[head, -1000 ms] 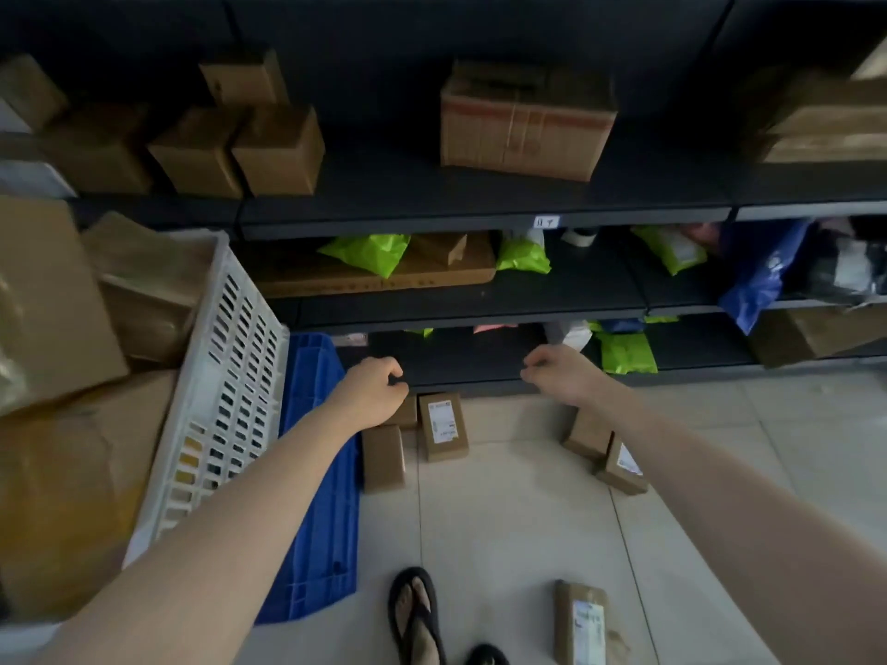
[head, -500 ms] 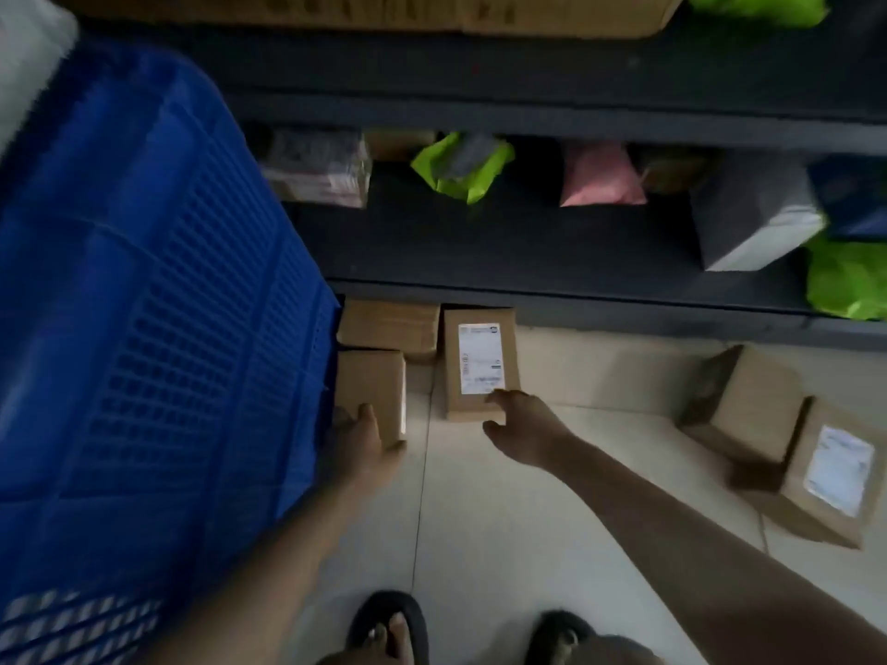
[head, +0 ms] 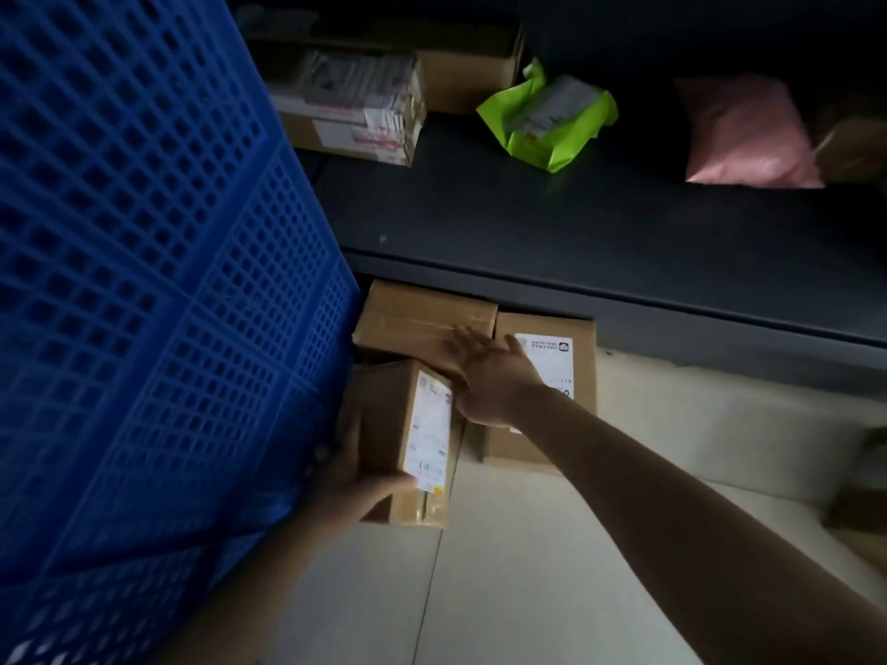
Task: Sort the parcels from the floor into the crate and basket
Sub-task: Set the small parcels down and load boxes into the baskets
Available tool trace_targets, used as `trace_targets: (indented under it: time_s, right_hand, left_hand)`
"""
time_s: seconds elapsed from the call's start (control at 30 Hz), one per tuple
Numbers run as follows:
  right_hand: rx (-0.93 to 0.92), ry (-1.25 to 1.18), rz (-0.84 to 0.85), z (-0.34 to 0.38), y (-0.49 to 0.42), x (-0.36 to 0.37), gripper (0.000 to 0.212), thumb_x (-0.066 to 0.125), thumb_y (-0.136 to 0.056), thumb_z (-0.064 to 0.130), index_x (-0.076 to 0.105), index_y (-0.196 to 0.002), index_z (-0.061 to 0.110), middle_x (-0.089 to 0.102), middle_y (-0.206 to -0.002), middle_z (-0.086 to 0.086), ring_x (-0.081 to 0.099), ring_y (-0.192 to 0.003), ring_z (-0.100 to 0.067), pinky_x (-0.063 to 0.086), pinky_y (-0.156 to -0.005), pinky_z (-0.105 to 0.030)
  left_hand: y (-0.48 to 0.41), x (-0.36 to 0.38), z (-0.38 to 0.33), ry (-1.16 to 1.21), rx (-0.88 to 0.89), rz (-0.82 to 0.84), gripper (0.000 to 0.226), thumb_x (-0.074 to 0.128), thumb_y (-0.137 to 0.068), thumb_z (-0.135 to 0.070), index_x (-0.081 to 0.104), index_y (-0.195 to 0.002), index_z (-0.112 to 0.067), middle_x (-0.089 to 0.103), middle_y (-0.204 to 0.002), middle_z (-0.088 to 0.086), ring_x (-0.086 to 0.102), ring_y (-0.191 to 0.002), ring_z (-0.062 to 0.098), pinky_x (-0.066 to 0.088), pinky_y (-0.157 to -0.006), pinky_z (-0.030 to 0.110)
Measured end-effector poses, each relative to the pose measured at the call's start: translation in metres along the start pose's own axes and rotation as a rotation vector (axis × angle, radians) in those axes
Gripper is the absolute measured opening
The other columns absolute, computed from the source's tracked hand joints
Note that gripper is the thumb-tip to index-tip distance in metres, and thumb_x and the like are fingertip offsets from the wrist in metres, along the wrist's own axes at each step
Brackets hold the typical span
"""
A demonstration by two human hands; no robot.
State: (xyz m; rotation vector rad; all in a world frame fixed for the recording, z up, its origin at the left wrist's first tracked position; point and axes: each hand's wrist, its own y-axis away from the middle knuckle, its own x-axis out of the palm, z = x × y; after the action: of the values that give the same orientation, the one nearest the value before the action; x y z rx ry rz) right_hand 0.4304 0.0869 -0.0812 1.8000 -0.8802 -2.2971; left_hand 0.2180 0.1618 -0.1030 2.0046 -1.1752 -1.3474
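Three small cardboard parcels lie on the pale floor beside the blue crate [head: 144, 280]. My left hand [head: 350, 477] grips the nearest parcel [head: 398, 424], tipped up on its edge with its white label facing right. My right hand [head: 489, 376], fingers spread, rests flat on the taped parcel [head: 413, 319] behind it, next to the shelf base. The third parcel [head: 561, 357], with a white label, lies to the right, partly under my right wrist. No basket is in view.
A dark bottom shelf [head: 576, 223] runs across above the parcels, holding a printed box [head: 355, 117], a green mailer bag [head: 547, 117] and a pink bag [head: 749, 132]. The crate's wall fills the left side. A brown box edge [head: 859, 511] shows at far right.
The camera has dropped closer to the floor. My left hand has closed on the near parcel and tipped it up. My right hand moved from the labelled parcel's corner onto the taped parcel.
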Motion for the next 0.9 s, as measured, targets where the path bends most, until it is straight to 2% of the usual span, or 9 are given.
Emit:
trace_targets:
  time_s: [0.07,0.13,0.23,0.33,0.43,0.53,0.63,0.77,0.9]
  right_hand:
    - [0.020,-0.027,-0.012,-0.001,0.016,0.001,0.071,0.045,-0.091,0.034,0.013,-0.153,0.018,0.013,-0.161,-0.005,0.014,-0.147,-0.019,0.006,-0.119,-0.047]
    - [0.033,-0.065,-0.041,-0.003,0.042,0.009,0.060,0.045,-0.091,0.032,0.028,-0.148,0.019,0.041,-0.148,-0.005,0.035,-0.138,-0.021,0.017,-0.117,-0.043]
    - [0.117,-0.150,-0.122,-0.012,0.084,0.025,0.037,0.050,-0.092,0.028,0.052,-0.128,0.024,0.060,-0.107,0.004,0.055,-0.102,-0.015,0.042,-0.094,-0.028]
    - [0.224,-0.074,-0.135,-0.028,0.113,0.034,0.051,0.042,-0.093,0.047,0.043,-0.138,0.021,0.057,-0.122,-0.004,0.048,-0.118,-0.023,0.035,-0.104,-0.034]
    - [0.278,0.008,-0.044,-0.044,0.121,0.048,0.103,0.042,-0.077,0.077,-0.001,-0.152,0.022,0.011,-0.158,-0.015,0.014,-0.144,-0.033,0.013,-0.117,-0.050]
    - [0.275,-0.066,0.036,-0.051,0.113,0.067,0.123,0.056,-0.072,0.074,-0.034,-0.142,0.027,-0.035,-0.150,-0.013,-0.024,-0.142,-0.037,-0.001,-0.114,-0.058]
    - [0.402,-0.187,-0.165,-0.060,0.111,0.068,0.100,0.060,-0.078,0.062,-0.006,-0.149,0.038,0.000,-0.156,-0.013,0.005,-0.142,-0.039,0.020,-0.114,-0.056]
    - [0.635,-0.445,-0.192,-0.093,0.113,0.076,0.105,0.069,-0.074,0.055,-0.007,-0.145,0.050,0.008,-0.151,-0.011,0.019,-0.137,-0.039,0.026,-0.109,-0.054]
    - [0.462,-1.564,-0.278,-0.123,0.132,0.074,0.093,0.083,-0.062,0.023,0.038,-0.142,0.035,0.058,-0.124,-0.003,0.056,-0.114,-0.028,0.051,-0.087,-0.039]
  left_hand:
    - [0.016,-0.004,0.012,0.582,0.068,0.187,0.100,0.086,-0.035,-0.058,0.055,-0.128,-0.041,0.057,-0.132,0.005,0.059,-0.114,0.026,0.051,-0.091,0.044]
    - [0.030,-0.005,0.023,1.011,0.174,0.333,0.034,0.082,-0.067,-0.031,0.076,-0.100,-0.028,0.072,-0.110,0.001,0.068,-0.100,0.016,0.055,-0.082,0.029]
    - [0.037,0.008,0.039,1.322,0.241,0.637,0.048,0.015,-0.101,-0.014,0.045,-0.133,0.004,0.049,-0.138,0.021,0.042,-0.132,0.034,0.030,-0.110,0.044]
    - [0.035,0.018,0.028,1.465,0.403,0.610,0.075,-0.018,-0.090,-0.021,0.026,-0.139,0.013,0.035,-0.144,0.030,0.030,-0.137,0.040,0.017,-0.113,0.047]
    - [0.022,0.025,0.019,1.436,0.385,0.436,0.071,-0.012,-0.094,-0.021,0.036,-0.138,0.008,0.046,-0.138,0.027,0.042,-0.130,0.036,0.026,-0.109,0.045]
    - [0.000,0.041,0.002,1.048,0.042,0.184,0.038,0.025,-0.100,-0.006,0.054,-0.123,-0.003,0.071,-0.097,0.016,0.068,-0.087,0.028,0.053,-0.077,0.035]
    - [-0.012,0.049,-0.010,0.910,-0.045,-0.097,0.021,0.045,-0.098,-0.023,0.063,-0.106,-0.019,0.068,-0.083,0.005,0.062,-0.077,0.025,0.046,-0.067,0.034]
    - [-0.011,0.056,-0.032,0.688,0.086,0.061,0.025,0.049,-0.094,-0.043,0.054,-0.114,-0.030,0.063,-0.100,-0.007,0.059,-0.093,0.016,0.044,-0.074,0.031]
    - [-0.015,0.069,-0.037,0.316,0.183,0.024,0.056,0.058,-0.092,-0.027,0.035,-0.143,-0.020,0.055,-0.133,0.004,0.053,-0.120,0.023,0.045,-0.090,0.034]
